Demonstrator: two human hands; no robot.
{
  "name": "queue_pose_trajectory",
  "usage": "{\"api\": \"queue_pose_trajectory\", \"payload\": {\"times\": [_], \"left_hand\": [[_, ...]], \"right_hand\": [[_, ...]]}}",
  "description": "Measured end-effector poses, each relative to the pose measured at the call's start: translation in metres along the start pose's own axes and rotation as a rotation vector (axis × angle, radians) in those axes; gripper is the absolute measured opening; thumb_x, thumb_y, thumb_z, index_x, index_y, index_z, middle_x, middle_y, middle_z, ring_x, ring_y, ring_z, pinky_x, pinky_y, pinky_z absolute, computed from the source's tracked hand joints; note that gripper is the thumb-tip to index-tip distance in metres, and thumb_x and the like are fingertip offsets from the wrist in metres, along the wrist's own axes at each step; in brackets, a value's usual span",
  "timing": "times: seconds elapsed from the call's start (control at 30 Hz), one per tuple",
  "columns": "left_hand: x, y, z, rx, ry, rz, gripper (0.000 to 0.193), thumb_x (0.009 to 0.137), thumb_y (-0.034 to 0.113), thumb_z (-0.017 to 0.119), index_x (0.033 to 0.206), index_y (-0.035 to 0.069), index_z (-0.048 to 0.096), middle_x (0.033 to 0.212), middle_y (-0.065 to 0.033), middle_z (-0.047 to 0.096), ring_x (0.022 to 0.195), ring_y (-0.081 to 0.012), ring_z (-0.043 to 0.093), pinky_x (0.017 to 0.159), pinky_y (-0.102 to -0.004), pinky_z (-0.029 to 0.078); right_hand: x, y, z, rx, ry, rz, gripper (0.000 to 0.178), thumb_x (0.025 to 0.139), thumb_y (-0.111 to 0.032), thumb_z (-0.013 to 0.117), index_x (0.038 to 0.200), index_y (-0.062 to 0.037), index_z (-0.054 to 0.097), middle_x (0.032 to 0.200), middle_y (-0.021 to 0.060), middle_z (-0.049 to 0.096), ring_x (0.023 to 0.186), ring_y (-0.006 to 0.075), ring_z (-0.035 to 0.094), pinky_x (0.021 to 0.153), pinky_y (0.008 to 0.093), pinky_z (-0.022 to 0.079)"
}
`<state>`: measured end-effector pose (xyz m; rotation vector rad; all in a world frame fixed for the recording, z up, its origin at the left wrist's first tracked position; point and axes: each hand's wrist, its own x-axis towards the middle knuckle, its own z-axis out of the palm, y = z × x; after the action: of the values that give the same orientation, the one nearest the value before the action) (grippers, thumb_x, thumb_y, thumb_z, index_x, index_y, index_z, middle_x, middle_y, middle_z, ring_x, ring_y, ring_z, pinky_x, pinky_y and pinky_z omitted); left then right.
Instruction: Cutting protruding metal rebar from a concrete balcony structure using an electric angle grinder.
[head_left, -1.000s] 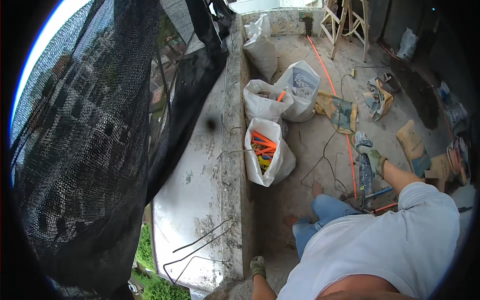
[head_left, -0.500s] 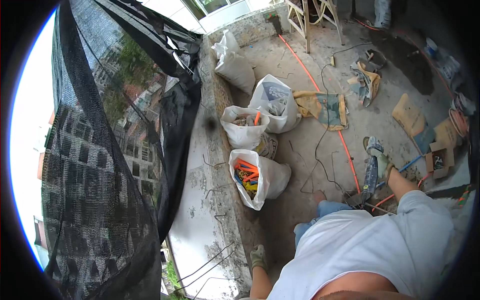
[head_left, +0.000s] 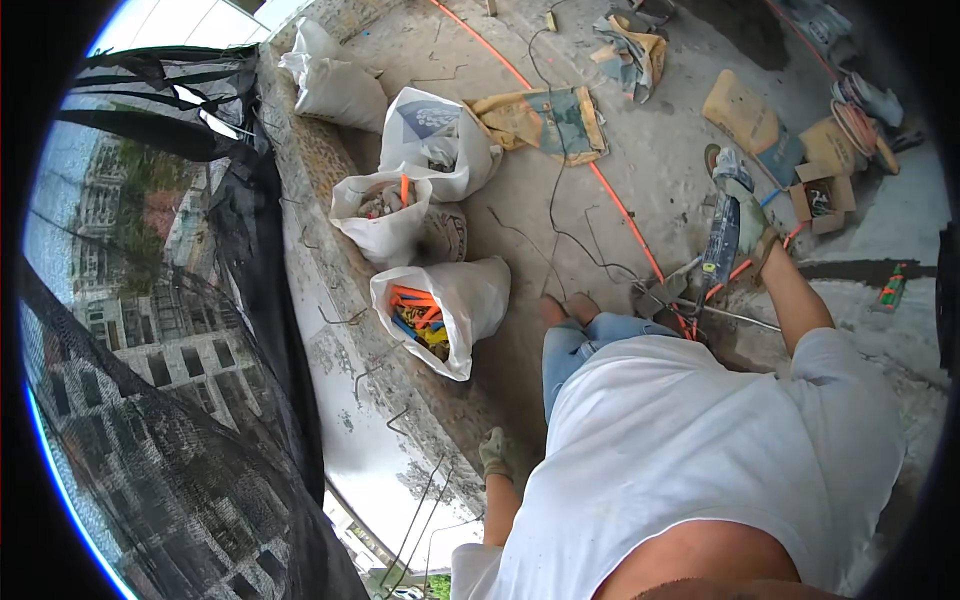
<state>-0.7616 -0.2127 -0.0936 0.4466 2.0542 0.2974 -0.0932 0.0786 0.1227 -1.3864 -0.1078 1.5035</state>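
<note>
My right hand [head_left: 750,218], in a pale work glove, is wrapped around the body of an angle grinder [head_left: 716,246]. The tool is long, grey-blue and dusty, held out to my right with its head end away from me. My left hand [head_left: 494,455], also gloved, hangs low beside the concrete parapet [head_left: 410,405]. Its fingers look curled; whatever may be in them is too small to make out. Ahead of that hand leans a white sack [head_left: 485,305] filled with orange, blue and yellow pipe offcuts [head_left: 418,308].
More white sacks [head_left: 470,165] line the parapet. Bent rebar ends [head_left: 366,380] stick out of it, beside dark netting [head_left: 200,400]. An orange conduit [head_left: 625,210] and black cable [head_left: 553,190] cross the floor. A cardboard box [head_left: 825,205] and flattened bags [head_left: 750,115] lie to the right.
My view has swung to the right, so the sacks and parapet sit further left. The right hand still grips the grinder; the left stays low by the parapet.
</note>
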Motion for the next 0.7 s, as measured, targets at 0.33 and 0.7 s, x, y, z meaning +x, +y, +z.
{"api": "queue_pose_trajectory", "payload": {"times": [0.33,0.7], "left_hand": [[0.055,0.082,-0.055,-0.191,-0.368,0.104,0.029,0.085,0.024,0.061,0.111,0.012,0.055,0.104,-0.0078,0.060,0.083,-0.0239,0.061,0.063,-0.0399,0.051],[0.165,0.253,-0.031,-0.158,-0.358,0.042,0.024,0.083,0.034,0.061,0.103,0.022,0.053,0.100,-0.0020,0.055,0.094,-0.0228,0.052,0.072,-0.0383,0.042]], "right_hand": [[-0.027,-0.101,0.056,0.148,0.174,-0.833,0.036,0.090,-0.020,0.064,0.125,-0.0135,0.058,0.117,0.0020,0.063,0.103,0.0192,0.062,0.085,0.0394,0.055],[0.030,-0.235,0.006,0.289,0.343,-1.011,0.029,0.095,-0.018,0.056,0.119,-0.0039,0.062,0.116,0.0095,0.066,0.102,0.0235,0.065,0.091,0.0395,0.053]]}}
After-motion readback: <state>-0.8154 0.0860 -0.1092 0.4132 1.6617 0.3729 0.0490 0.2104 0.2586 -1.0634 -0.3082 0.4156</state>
